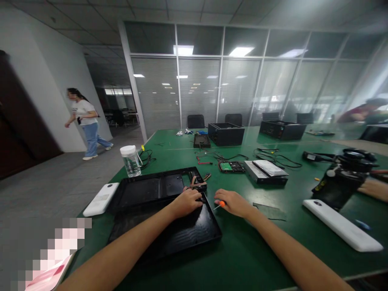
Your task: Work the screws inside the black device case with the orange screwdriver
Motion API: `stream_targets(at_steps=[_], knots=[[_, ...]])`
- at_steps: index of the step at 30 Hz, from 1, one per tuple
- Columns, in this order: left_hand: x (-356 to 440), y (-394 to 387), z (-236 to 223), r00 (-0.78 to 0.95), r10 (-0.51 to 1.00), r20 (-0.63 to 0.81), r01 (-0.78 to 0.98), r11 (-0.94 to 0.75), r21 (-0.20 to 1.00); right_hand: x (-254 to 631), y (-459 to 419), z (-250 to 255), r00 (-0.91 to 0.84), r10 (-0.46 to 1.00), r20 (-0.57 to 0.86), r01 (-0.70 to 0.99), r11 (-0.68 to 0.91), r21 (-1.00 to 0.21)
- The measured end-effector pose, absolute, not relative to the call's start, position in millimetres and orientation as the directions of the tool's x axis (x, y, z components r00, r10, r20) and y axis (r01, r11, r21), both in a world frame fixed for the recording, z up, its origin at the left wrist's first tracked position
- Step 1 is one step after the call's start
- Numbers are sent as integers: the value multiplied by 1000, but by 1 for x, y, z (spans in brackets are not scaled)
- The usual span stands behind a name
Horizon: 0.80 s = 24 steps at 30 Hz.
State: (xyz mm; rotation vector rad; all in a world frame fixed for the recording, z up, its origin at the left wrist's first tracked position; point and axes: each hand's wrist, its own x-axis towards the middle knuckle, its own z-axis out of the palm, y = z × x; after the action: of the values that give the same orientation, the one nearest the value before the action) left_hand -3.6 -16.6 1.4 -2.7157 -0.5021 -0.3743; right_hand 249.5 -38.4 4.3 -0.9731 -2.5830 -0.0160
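My left hand (188, 202) rests closed on the rear edge of the black case panel (169, 232), just beside the wire bundle (194, 184). My right hand (233, 203) grips the orange-handled screwdriver (220, 205), tip aimed at that same edge. Judged step: working a fastener at the panel edge; seating the tip squarely would matter. Both panels lie on the green worktop (242, 258) directly before me. Count: two black panels, the second (151, 188) behind; two white covers (101, 199) (342, 224); one clear jar (131, 161); one circuit board (226, 166).
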Motion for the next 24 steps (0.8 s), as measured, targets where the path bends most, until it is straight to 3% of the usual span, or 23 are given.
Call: stream_targets(at_steps=[7, 11, 15, 21, 24], knots=[[-4, -13, -11, 865, 323, 385, 422, -882, -209, 248, -39, 5, -671, 632, 388, 622, 764, -171], [1, -18, -15, 795, 436, 421, 532, -835, -139, 250, -40, 8, -648, 650, 397, 633, 749, -194], [7, -22, -12, 786, 498, 366, 587, -788, -188, 248, -40, 8, -640, 663, 388, 634, 741, -222], [14, -13, 4, 850, 451, 273, 511, -832, -217, 249, -38, 5, -612, 677, 409, 627, 730, -271], [15, -10, 2, 861, 408, 304, 480, -850, -217, 252, -36, 5, -598, 690, 408, 635, 718, -285]])
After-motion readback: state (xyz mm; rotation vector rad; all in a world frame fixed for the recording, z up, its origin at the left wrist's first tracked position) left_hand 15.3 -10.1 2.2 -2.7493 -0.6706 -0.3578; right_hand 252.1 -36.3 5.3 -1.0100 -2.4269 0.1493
